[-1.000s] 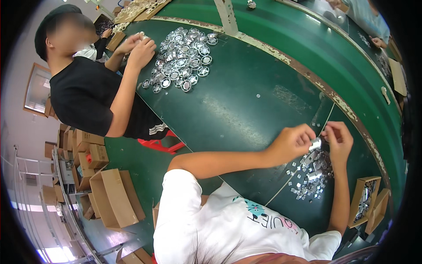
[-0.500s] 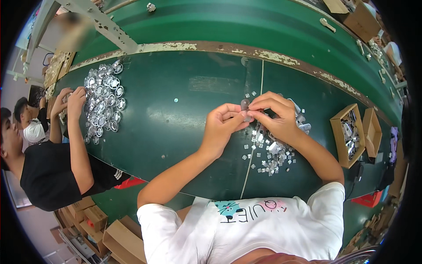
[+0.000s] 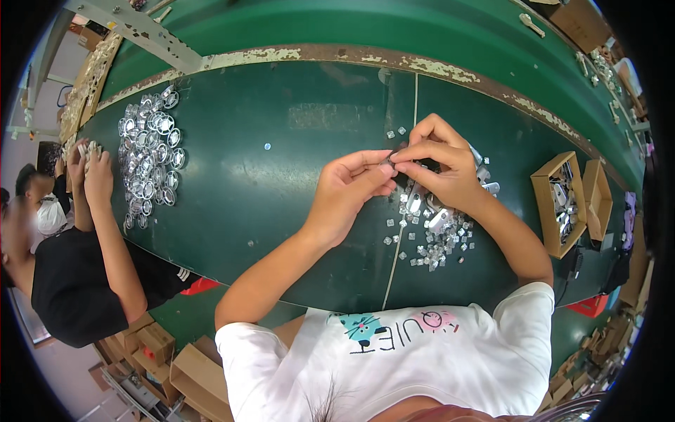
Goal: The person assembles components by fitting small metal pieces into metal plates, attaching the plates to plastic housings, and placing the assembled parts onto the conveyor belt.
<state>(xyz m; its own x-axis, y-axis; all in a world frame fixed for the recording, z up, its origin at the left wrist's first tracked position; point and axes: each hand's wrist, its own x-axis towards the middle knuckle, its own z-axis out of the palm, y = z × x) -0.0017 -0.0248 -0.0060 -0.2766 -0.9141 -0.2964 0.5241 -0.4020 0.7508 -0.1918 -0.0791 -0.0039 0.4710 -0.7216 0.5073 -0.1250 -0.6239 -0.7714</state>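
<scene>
Above the green table [image 3: 316, 239], my left hand [image 3: 348, 186] and my right hand [image 3: 443, 169] meet fingertip to fingertip. Between them they pinch a small greyish piece [image 3: 389, 160], mostly covered by the fingers. Both hands are closed, thumbs against forefingers. Under and beside my right hand lies a loose heap of small clear square pieces [image 3: 436, 252]. Several silver-grey oblong pieces [image 3: 441, 220] are mixed in with it, some partly hidden by my right hand and forearm.
At left is a pile of clear round pieces with silver rims [image 3: 151, 155]; a co-worker in black [image 3: 84, 281] sits beyond it. An open cardboard box [image 3: 559, 204] of oblong parts stands at right, beside another box [image 3: 596, 200]. A green conveyor belt [image 3: 337, 21] runs along the far side.
The small piece showed a rounded grey end above my fingers; now the fingertips cover most of it. My right hand's fingers have shifted and its knuckles are raised. The view has shifted slightly.
</scene>
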